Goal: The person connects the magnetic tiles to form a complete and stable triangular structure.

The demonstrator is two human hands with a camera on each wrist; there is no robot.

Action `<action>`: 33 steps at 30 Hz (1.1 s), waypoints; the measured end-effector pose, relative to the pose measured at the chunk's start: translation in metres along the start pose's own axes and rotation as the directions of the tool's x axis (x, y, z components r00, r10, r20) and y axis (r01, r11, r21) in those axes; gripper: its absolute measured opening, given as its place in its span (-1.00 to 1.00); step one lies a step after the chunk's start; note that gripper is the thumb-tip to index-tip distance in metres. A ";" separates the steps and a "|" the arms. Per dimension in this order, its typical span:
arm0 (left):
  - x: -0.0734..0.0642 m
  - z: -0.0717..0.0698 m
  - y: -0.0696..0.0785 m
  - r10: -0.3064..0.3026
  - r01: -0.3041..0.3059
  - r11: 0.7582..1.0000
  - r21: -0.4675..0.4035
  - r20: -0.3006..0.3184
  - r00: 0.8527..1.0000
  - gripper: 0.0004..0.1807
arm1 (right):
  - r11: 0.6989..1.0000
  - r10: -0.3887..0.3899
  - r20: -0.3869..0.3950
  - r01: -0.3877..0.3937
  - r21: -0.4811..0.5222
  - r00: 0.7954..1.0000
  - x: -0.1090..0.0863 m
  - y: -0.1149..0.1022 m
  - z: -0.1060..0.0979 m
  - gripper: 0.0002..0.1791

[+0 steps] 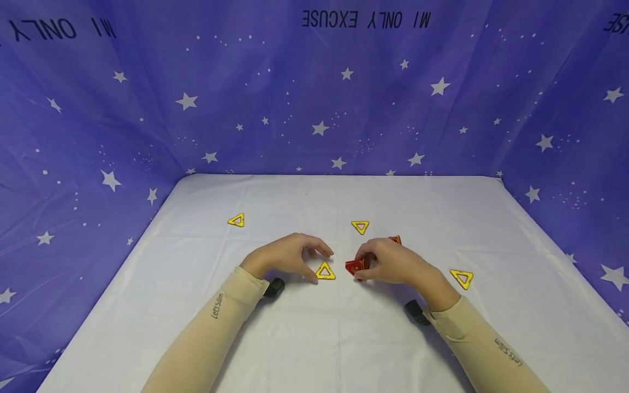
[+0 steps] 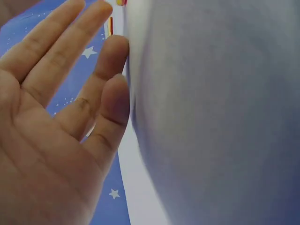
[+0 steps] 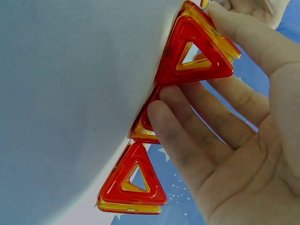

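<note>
My right hand (image 1: 393,261) holds a small pyramid of red and yellow triangular magnetic tiles (image 3: 196,51) between thumb and fingers, low over the white cloth. Behind those fingers, in the right wrist view, a second red and yellow tile shape (image 3: 146,136) is mostly hidden. A third such pyramid (image 3: 133,180) stands farther along. My left hand (image 1: 290,254) holds nothing, its fingers gently bent. Its thumb tip is right at the left corner of a flat yellow triangular tile (image 1: 325,271), which lies between the two hands.
Other yellow triangles lie spread out: one at the far left (image 1: 237,220), one behind the right hand (image 1: 360,226), and one right of the right wrist (image 1: 462,279). A white cloth (image 1: 314,349) covers the table. Purple star-printed curtains (image 1: 314,98) enclose its back and sides.
</note>
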State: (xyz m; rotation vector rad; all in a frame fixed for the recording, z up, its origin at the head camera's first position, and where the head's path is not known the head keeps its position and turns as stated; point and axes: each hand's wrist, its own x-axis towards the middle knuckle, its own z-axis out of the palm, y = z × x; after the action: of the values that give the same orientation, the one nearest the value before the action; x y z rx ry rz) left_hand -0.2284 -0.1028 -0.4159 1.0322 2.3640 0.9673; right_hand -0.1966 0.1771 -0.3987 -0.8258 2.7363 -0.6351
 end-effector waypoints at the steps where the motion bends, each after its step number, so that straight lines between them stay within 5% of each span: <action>1: 0.000 -0.001 -0.001 -0.006 0.006 1.000 0.002 -0.003 1.000 -0.32 | 1.000 -0.011 -0.010 0.011 -0.002 1.000 0.000 0.000 0.000 -0.58; 7: -0.003 -0.002 -0.003 -0.082 0.083 0.996 0.032 -0.020 0.996 -0.37 | 0.995 -0.041 -0.156 0.055 0.086 0.987 -0.003 -0.001 -0.014 -0.53; 13: -0.002 0.001 -0.005 -0.116 0.115 0.991 0.062 0.012 0.993 -0.47 | 0.972 0.048 -0.243 0.012 0.237 0.969 -0.002 0.014 -0.034 -0.51; 21: -0.004 0.002 -0.007 -0.127 0.126 0.990 0.067 0.015 0.992 -0.50 | 0.963 0.152 -0.120 -0.119 0.243 0.981 0.028 0.042 -0.051 -0.42; 33: -0.002 0.001 -0.010 -0.109 0.108 0.993 0.041 0.017 0.994 -0.50 | 0.958 0.202 0.044 -0.207 0.197 0.978 0.072 0.074 -0.051 -0.48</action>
State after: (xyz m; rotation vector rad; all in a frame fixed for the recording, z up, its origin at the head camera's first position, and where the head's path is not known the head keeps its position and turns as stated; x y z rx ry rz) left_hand -0.2308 -0.1089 -0.4236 0.9126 2.4055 0.8701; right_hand -0.3065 0.2088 -0.3933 -0.4927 2.6339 -0.8339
